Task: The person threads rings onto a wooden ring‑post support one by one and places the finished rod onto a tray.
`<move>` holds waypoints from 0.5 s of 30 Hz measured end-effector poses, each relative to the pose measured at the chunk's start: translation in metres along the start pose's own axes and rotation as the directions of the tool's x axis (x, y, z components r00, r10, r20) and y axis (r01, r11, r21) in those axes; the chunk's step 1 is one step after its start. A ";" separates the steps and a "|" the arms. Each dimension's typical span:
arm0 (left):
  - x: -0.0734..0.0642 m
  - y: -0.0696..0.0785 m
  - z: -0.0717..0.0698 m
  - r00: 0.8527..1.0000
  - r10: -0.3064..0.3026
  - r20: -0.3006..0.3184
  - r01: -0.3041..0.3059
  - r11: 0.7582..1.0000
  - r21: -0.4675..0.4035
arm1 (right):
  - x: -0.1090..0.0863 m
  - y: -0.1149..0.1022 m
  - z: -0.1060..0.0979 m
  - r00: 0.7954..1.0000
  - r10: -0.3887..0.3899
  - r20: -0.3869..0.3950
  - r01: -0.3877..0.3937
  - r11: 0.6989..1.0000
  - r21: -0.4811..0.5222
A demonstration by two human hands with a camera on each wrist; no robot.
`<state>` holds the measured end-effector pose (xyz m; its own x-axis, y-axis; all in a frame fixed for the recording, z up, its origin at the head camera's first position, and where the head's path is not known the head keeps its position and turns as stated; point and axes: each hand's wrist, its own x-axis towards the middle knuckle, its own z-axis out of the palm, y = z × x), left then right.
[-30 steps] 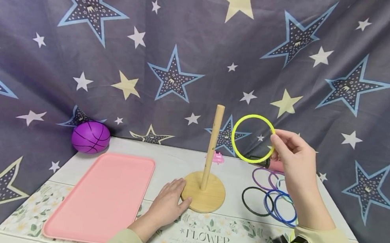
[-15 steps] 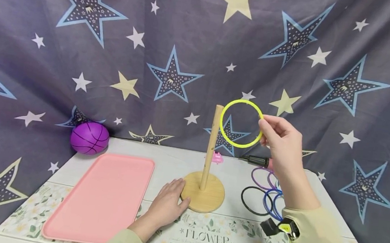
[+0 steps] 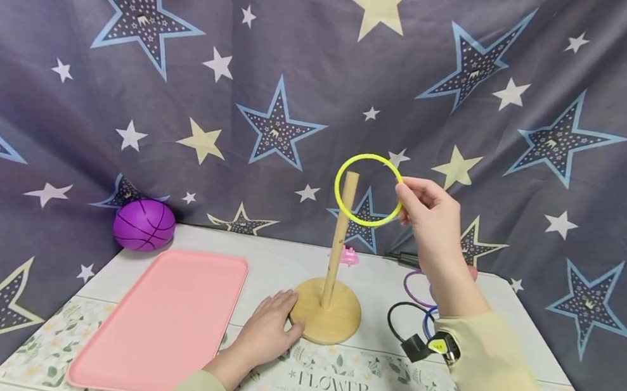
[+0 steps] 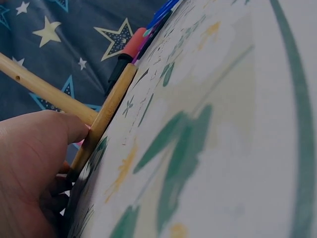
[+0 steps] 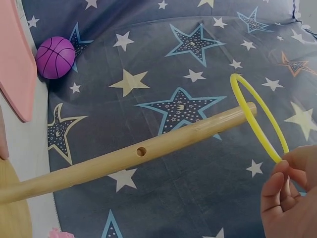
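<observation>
"Yellow ring [image 3: 366, 223] first: where is it?"

"Up at the top of the wooden post [image 3: 339, 239], standing nearly on edge. The right hand [image 3: 432, 214] pinches it at three o'clock on its rim, between thumb and fingers."

"Is it round the post?"

"The post's tip shows inside the ring's outline in both the head and right wrist views, but I can't tell whether it has passed through."

"And the left hand [image 3: 271, 322]?"

"Unclenched. It rests at about half past eight on the post's round base [image 3: 331, 325], fingers fairly straight along the edge, thumb against the wood."

"What lies about, taking the base as the clock's centre?"

"On the counter [image 3: 373, 278], a pink tray [image 3: 163, 320] at nine and a purple ball [image 3: 144, 224] farther off, towards ten. A small pink object [image 3: 349, 256] sits near half past twelve, partly behind the post."

"Towards the right?"

"A dark-bodied tool [image 3: 407, 258] at two, partly behind the right arm, then a purple ring [image 3: 404, 286] between two and three. A black ring [image 3: 389, 318] and a blue ring [image 3: 425, 325] lie at three, overlapping, the arm hiding some."
</observation>
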<state>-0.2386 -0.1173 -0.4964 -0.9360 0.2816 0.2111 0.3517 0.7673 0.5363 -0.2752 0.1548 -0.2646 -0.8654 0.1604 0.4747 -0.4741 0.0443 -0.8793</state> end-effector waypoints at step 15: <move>0.001 -0.001 0.001 1.000 0.006 -0.011 -0.006 1.000 -0.008 | 0.003 0.020 0.017 0.999 0.047 0.024 -0.047 0.999 0.010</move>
<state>-0.2398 -0.1170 -0.4979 -0.9338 0.2793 0.2235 0.3572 0.7611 0.5415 -0.2902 0.1393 -0.2795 -0.8902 0.1387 0.4339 -0.4347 0.0265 -0.9002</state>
